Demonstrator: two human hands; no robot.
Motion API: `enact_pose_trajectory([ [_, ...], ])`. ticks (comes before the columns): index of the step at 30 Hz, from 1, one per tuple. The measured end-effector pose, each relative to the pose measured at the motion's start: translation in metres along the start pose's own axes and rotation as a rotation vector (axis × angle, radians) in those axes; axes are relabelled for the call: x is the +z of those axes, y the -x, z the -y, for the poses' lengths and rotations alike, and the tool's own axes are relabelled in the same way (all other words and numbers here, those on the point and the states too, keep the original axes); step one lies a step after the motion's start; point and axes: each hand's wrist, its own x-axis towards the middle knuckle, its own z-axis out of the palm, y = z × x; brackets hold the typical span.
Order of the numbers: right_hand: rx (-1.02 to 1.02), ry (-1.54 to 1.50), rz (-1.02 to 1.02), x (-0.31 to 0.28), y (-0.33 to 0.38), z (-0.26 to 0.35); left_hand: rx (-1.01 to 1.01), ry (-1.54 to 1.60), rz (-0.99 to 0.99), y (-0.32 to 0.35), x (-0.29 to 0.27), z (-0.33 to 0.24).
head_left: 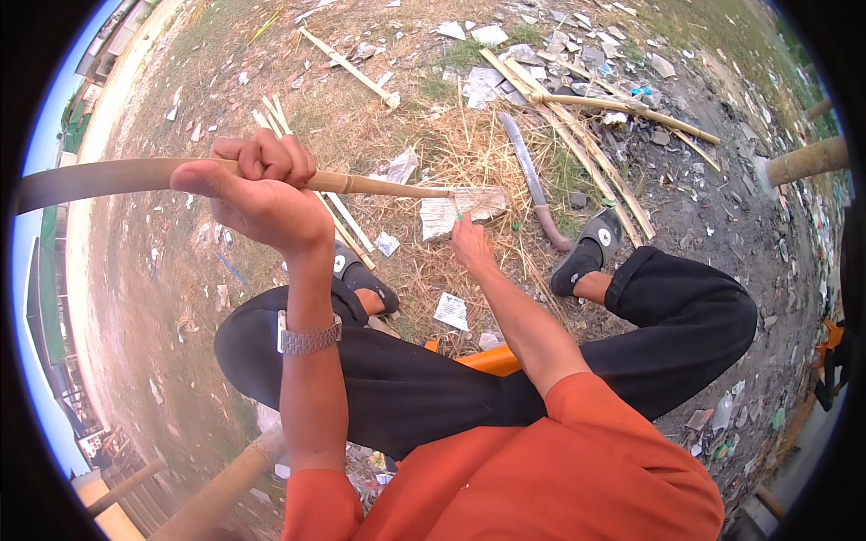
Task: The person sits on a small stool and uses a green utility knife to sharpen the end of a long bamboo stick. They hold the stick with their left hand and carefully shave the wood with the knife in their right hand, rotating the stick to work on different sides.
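Note:
My left hand [262, 185] is wrapped round a long bamboo pole [379, 186], with the thumb stretched out along it. The pole runs level from the far left, and its thin end lies at a pale, rough wooden block [440, 216] on the straw. Close to that end is my right hand [471, 242], its fingers closed at the block's near edge. A small green bit shows at its fingertips, but what it holds is too small to name. A long blade with a curved brown handle [530, 176] lies on the ground just right of the block.
Split bamboo strips [577, 149] lie at the far right, under a bamboo pole [631, 110]. More strips [343, 225] rest beside my left foot. Paper scraps [451, 311] and rubble litter the ground. An orange seat [492, 362] shows beneath me; bamboo posts [807, 162] stand at the sides.

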Motion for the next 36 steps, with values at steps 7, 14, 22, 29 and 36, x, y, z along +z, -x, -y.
enact_pose_trajectory([
  [7,-0.044,0.037,-0.004,-0.001,-0.009,-0.005,-0.025,0.023,0.047,0.003,-0.002,-0.002],
  [14,-0.076,0.277,0.064,-0.027,-0.027,-0.037,-0.042,0.055,0.050,0.006,0.003,-0.003],
  [22,-0.087,-0.238,0.124,-0.138,0.044,0.115,-0.107,0.167,0.233,0.000,-0.013,0.000],
  [29,-0.285,-0.353,0.081,-0.164,0.127,0.178,-0.156,0.220,0.322,0.000,-0.017,-0.001],
  [36,-0.398,-0.328,-0.075,-0.156,0.142,0.195,-0.078,0.167,0.178,0.006,-0.012,-0.004],
])
